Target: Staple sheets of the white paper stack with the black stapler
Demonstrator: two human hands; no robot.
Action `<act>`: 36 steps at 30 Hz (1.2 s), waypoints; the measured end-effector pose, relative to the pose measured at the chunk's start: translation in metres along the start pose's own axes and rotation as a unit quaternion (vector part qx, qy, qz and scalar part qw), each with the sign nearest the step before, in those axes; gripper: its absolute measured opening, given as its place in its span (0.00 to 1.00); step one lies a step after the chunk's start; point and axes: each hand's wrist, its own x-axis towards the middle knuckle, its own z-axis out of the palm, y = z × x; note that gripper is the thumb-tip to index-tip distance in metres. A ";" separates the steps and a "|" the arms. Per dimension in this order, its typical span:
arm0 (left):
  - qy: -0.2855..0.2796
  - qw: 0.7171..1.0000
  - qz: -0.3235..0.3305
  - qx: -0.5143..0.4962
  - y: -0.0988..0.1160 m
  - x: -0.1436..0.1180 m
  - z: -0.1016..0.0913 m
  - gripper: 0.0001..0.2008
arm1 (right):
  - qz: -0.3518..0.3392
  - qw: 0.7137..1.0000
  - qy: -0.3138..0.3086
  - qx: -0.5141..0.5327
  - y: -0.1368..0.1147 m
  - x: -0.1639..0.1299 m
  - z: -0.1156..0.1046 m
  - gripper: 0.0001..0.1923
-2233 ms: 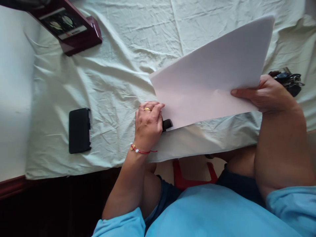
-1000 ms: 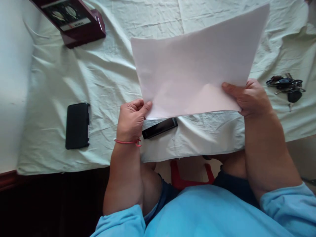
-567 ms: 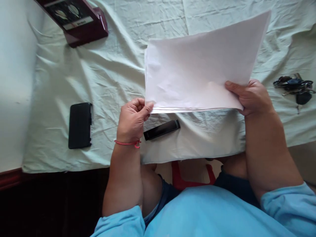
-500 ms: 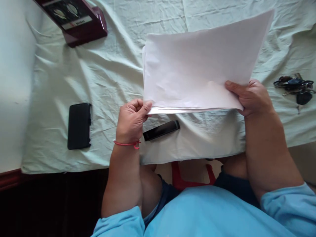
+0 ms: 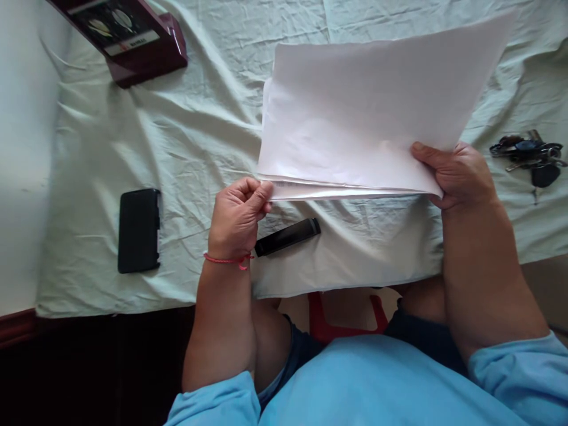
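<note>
- One stack of white sheets (image 5: 368,112) is held above the pale green cloth (image 5: 199,154); the sheets cannot be counted, and the faint print near the lower left edge cannot be read.
- The stack's lower left corner is pinched between the thumb and curled fingers of the left hand (image 5: 235,213).
- Its lower right part is gripped by the right hand (image 5: 465,174), closed with the thumb on top; the fingers beneath are hidden.
- One black stapler (image 5: 288,236) is seen on the cloth, just beside the left hand.
- One flat black case (image 5: 139,231) is laid farther left.
- One bunch of keys (image 5: 528,154) is seen at the right, its keys uncountable.
- One dark red stand (image 5: 148,62) is cut off by the top edge.
- One red stool (image 5: 319,325) is partly hidden by the blue shirt (image 5: 355,384).
</note>
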 end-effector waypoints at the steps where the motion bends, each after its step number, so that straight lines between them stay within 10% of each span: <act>1: 0.001 1.000 -0.005 0.000 0.000 0.000 0.000 0.28 | 0.000 1.000 -0.002 0.000 0.000 0.000 0.000 0.27; 36: 0.048 0.995 0.064 -0.063 -0.012 0.005 0.010 0.27 | 0.009 1.000 -0.009 0.003 0.001 -0.005 0.002 0.28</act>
